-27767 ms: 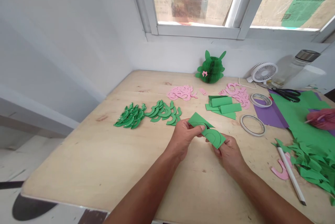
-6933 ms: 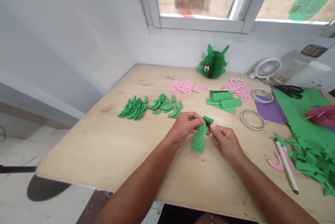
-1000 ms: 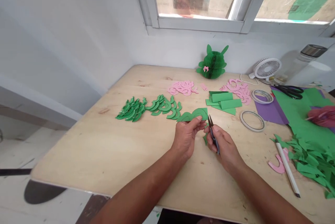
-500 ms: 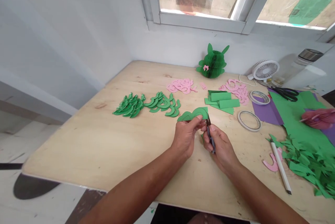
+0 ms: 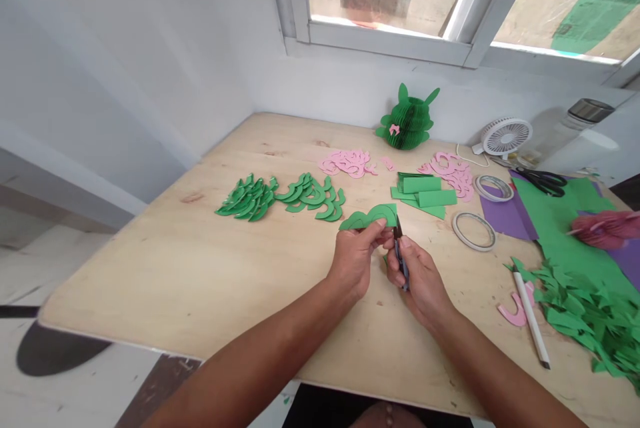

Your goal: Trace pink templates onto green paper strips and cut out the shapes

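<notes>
My left hand (image 5: 357,251) pinches a strip of green paper (image 5: 356,220) with curved outlines drawn on it; its upper left edge is cut in a wavy curve. My right hand (image 5: 420,275) is closed around a small pair of scissors (image 5: 402,261), whose dark blades point up at the right end of the paper. Fingers of both hands nearly meet below the paper. Beyond them lie cut green curved pieces in two groups, one pile (image 5: 249,199) at left and another pile (image 5: 313,196) closer. Folded green paper strips (image 5: 425,193) rest behind the scissors.
Pink cutouts (image 5: 345,163) lie farther back, near a green honeycomb paper figure (image 5: 407,121). At right are tape rolls (image 5: 474,231), a white pen (image 5: 531,318), green scraps (image 5: 585,315), black-handled scissors (image 5: 541,181), a small white fan (image 5: 506,137) and a clear bottle (image 5: 565,128).
The view has shifted very slightly. Both hands, the green paper and the scissors keep almost the same place and grip.
</notes>
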`<state>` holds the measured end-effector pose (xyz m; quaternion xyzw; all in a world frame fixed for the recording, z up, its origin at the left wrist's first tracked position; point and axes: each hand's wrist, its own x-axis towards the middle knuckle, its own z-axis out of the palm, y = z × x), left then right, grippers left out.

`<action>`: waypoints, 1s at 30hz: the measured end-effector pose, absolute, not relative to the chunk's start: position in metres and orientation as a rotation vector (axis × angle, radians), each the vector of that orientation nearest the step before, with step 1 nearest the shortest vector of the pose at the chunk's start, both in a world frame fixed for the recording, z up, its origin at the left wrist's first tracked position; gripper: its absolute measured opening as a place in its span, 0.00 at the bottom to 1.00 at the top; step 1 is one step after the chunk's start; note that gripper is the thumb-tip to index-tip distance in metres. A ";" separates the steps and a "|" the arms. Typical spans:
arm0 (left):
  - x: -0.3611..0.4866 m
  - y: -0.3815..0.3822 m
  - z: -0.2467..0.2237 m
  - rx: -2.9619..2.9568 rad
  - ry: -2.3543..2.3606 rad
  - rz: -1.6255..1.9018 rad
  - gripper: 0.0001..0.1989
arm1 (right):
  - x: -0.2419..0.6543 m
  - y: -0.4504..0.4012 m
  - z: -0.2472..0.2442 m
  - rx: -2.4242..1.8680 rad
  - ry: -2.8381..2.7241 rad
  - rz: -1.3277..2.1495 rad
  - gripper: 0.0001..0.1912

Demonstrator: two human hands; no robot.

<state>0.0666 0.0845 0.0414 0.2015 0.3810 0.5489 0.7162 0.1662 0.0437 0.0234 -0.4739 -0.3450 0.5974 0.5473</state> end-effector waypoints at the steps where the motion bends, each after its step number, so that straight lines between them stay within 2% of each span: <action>1: 0.067 0.084 0.042 0.442 0.845 1.214 0.11 | 0.166 0.044 0.024 -1.124 -0.820 1.414 0.20; 30: 0.068 0.084 0.039 0.423 0.864 1.219 0.13 | 0.166 0.045 0.026 -1.154 -0.809 1.408 0.21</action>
